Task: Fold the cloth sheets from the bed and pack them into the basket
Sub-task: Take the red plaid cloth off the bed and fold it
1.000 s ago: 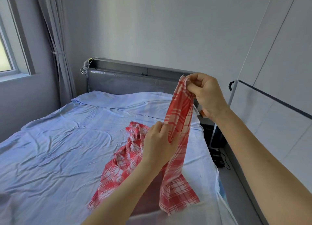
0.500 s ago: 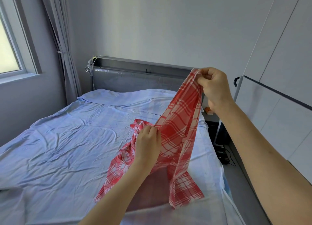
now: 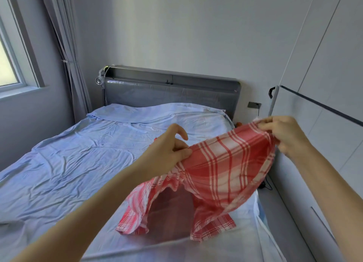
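Observation:
A red and white checked cloth (image 3: 222,169) hangs stretched between my two hands above the right side of the bed (image 3: 68,163). My left hand (image 3: 169,149) pinches its upper edge at the left, with the forefinger lifted free. My right hand (image 3: 284,135) grips the cloth's upper right corner, near the wardrobe. The lower part of the cloth droops in folds onto the pale blue bed sheet (image 3: 82,143). No basket is in view.
A grey padded headboard (image 3: 170,92) stands at the far end of the bed. White wardrobe doors (image 3: 324,84) run close along the right. A window (image 3: 11,61) and a grey curtain (image 3: 64,51) are at the left. A narrow floor strip (image 3: 279,222) lies between bed and wardrobe.
Both hands have drawn apart and spread the cloth's top edge out wide. The right hand moved right and down. The left hand slid along the edge and rose. The view tilted.

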A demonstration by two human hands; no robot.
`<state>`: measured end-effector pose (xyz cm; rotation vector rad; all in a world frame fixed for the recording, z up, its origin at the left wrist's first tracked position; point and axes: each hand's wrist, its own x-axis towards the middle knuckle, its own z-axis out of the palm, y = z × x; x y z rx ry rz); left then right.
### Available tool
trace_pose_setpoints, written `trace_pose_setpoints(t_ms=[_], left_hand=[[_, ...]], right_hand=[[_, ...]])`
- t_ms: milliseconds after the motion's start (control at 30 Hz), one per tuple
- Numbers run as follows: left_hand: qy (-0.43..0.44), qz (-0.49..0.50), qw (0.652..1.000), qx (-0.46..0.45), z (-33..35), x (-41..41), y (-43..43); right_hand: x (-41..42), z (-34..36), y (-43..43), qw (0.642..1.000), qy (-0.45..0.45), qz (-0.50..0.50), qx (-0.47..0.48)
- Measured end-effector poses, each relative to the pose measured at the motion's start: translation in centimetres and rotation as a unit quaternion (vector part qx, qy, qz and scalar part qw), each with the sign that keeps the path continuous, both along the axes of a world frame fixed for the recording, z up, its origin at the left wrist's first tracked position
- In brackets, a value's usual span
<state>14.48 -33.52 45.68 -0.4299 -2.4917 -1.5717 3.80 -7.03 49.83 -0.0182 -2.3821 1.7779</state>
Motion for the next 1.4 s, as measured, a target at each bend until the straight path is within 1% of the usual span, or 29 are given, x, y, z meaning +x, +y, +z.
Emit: trace_pose_setpoints(t_ms=[33, 67, 100, 133, 167, 200, 233, 267, 300, 333, 367, 400, 500, 533, 600, 633, 667, 733, 833, 900, 1033, 1067, 1100, 1133, 1200, 1233, 1267, 1333, 1400], left_hand=[[-0.011, -0.015, 1.0, -0.003, 0.3, -0.1, 0.3], [-0.023, -0.026, 0.999, -0.015, 0.4, -0.2, 0.7], [-0.033, -0.033, 0.998, -0.033, 0.6, -0.4, 1.1], [-0.042, -0.04, 0.997, -0.052, 0.6, -0.5, 1.6], [-0.048, -0.049, 0.996, -0.065, 0.7, -0.7, 2.0], [-0.05, -0.057, 0.995, -0.072, 0.8, -0.9, 2.3], [-0.052, -0.064, 0.994, -0.074, 0.8, -1.0, 2.6], [-0.049, -0.072, 0.993, -0.08, 1.0, -1.1, 2.9], [-0.039, -0.078, 0.992, -0.092, 1.1, -1.1, 3.0], [-0.025, -0.079, 0.991, -0.108, 1.2, -1.1, 3.0], [-0.011, -0.073, 0.99, -0.122, 1.3, -1.2, 2.8], [-0.003, -0.063, 0.99, -0.128, 1.2, -1.3, 2.4], [0.013, -0.019, 0.994, -0.105, 0.4, -1.3, 1.1], [0.022, 0.0, 0.997, -0.073, -0.2, -1.4, 0.9], [0.041, 0.038, 0.997, 0.049, -2.0, -1.4, 0.4], [0.058, 0.062, 0.992, 0.09, -3.1, -1.5, 0.4], [0.082, 0.095, 0.987, 0.098, -4.4, -1.7, 0.3], [0.121, 0.166, 0.976, 0.065, -7.5, -2.1, 0.1], [0.147, 0.25, 0.955, 0.057, -11.3, -3.0, -0.2], [0.156, 0.292, 0.942, 0.055, -13.0, -3.7, -0.4], [0.168, 0.351, 0.917, 0.093, -14.2, -4.1, -1.7], [0.197, 0.357, 0.91, 0.082, -14.5, -4.1, -2.2], [0.244, 0.355, 0.901, 0.046, -14.3, -4.2, -2.8], [0.296, 0.351, 0.888, -0.012, -14.5, -4.3, -3.3], [0.389, 0.344, 0.843, -0.141, -14.7, -4.9, -4.1], [0.418, 0.335, 0.824, -0.183, -14.9, -5.1, -4.2], [0.438, 0.322, 0.814, -0.205, -15.0, -5.2, -4.1], [0.456, 0.283, 0.818, -0.208, -15.5, -5.0, -3.4], [0.437, 0.246, 0.849, -0.168, -16.0, -4.9, -2.4]], right_hand=[[-0.2, -1.2, 0.5, 0.997, -0.04, -0.003, 0.067], [-0.3, -2.6, 0.8, 0.985, -0.062, -0.004, 0.162], [-0.2, -3.5, 0.8, 0.964, -0.054, -0.009, 0.26], [0.3, -4.3, 0.6, 0.947, -0.021, -0.002, 0.32], [1.1, -4.6, 0.1, 0.946, 0.026, 0.037, 0.321], [2.3, -4.6, -0.6, 0.952, 0.065, 0.111, 0.276], [3.6, -4.4, -1.9, 0.952, 0.071, 0.194, 0.224], [4.9, -4.1, -3.4, 0.941, 0.058, 0.27, 0.196], [6.0, -3.8, -4.8, 0.923, 0.044, 0.326, 0.202], [6.7, -3.7, -6.0, 0.907, 0.044, 0.357, 0.22], [7.0, -3.7, -6.8, 0.901, 0.054, 0.358, 0.237], [7.2, -3.4, -7.5, 0.905, 0.071, 0.337, 0.25], [6.8, -3.0, -8.0, 0.914, 0.122, 0.264, 0.284], [6.8, -2.9, -8.2, 0.911, 0.144, 0.251, 0.294], [6.6, -2.7, -9.2, 0.906, 0.182, 0.229, 0.305], [6.5, -2.3, -9.3, 0.907, 0.199, 0.214, 0.302], [6.2, -1.9, -9.5, 0.91, 0.211, 0.202, 0.296], [5.9, -1.0, -9.8, 0.912, 0.23, 0.188, 0.284], [5.5, 0.7, -10.0, 0.921, 0.243, 0.171, 0.252], [5.2, 2.1, -10.1, 0.923, 0.257, 0.159, 0.237], [4.9, 5.0, -10.5, 0.926, 0.27, 0.157, 0.215], [4.8, 5.5, -10.5, 0.927, 0.268, 0.154, 0.211], [4.5, 6.1, -10.7, 0.929, 0.27, 0.147, 0.209], [4.3, 6.5, -10.8, 0.93, 0.268, 0.143, 0.205], [3.7, 7.4, -11.1, 0.936, 0.265, 0.132, 0.191], [3.5, 7.7, -11.4, 0.939, 0.263, 0.123, 0.185], [3.2, 8.0, -11.6, 0.941, 0.262, 0.117, 0.179], [3.0, 8.4, -12.2, 0.943, 0.26, 0.112, 0.177], [3.0, 8.6, -12.8, 0.941, 0.262, 0.111, 0.182]])
